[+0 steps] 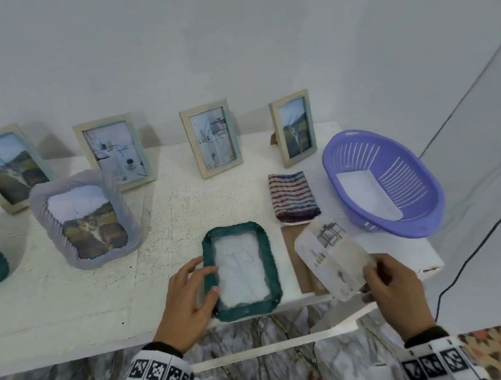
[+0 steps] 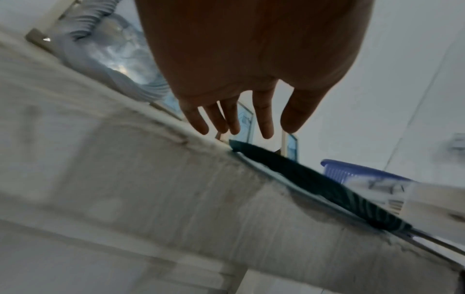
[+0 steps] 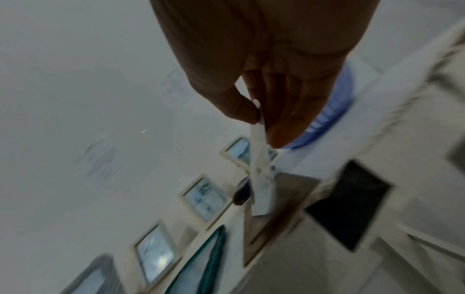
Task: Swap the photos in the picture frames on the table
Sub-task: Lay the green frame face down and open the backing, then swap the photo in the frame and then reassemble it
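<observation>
A dark green woven-edged picture frame (image 1: 242, 270) lay face down on the white tabletop (image 1: 68, 304), its back open and a pale sheet exposed inside; whether that sheet was glass or a photo's reverse could not be told. The left hand (image 1: 184, 303) was laid over the frame's left edge, its fingers (image 1: 201, 272) nearly straight and pressing rather than gripping. Just right of those fingers, beyond the frame, a white photo with a sketched chair (image 1: 334, 261) was pinched at its lower corner by the clenched thumb and fingers of the right hand (image 1: 393, 290), held above a brown cardboard backing board (image 1: 295, 263) lying on the tabletop. The swap in this frame was judged to be half done: the back had been opened, but the held photo was not yet seated and the backing not refitted. A lilac ruffled frame with a cat photo (image 1: 85, 219) stood farther left, and four pale wooden frames along the wall appeared untouched.
</observation>
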### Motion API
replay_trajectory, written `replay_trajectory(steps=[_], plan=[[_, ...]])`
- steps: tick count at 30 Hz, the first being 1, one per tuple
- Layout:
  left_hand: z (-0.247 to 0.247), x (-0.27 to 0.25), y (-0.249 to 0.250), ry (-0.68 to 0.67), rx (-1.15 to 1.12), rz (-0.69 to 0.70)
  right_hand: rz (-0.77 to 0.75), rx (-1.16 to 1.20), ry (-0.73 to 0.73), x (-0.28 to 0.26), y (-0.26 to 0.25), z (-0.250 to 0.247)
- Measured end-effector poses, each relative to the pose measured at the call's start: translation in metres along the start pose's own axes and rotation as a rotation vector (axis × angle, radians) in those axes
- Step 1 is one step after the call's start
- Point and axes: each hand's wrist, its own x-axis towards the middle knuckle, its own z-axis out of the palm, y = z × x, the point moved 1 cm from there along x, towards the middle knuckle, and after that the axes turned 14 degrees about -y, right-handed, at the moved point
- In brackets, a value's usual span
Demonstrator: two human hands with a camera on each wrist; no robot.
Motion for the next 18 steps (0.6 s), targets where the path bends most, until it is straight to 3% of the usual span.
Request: replay_trajectory(steps=[4, 8, 11, 14, 18], plan=[[0.006, 0.036, 0.053, -0.022, 0.054, 0.144, 0.121, 0.247, -0.041, -0.014, 0.024, -0.026], [0.027, 0.093, 0.12, -0.119, 0.203, 0.326, 0.205, 0.34, 0.028, -0.021, 0.043, -0.042], [0.05, 0.138, 0.169, -0.228, 0.389, 0.348, 0.248, 0.342, 0.05, -0.021, 0.054, -0.047], [0.069, 0.172, 0.201, -0.338, 0.572, 0.346, 0.227, 0.255, -0.015, -0.023, 0.057, -0.048], [0.088, 0.196, 0.212, -0.389, 0.701, 0.333, 0.153, -0.044, -0.04, -0.025, 0.054, -0.049]])
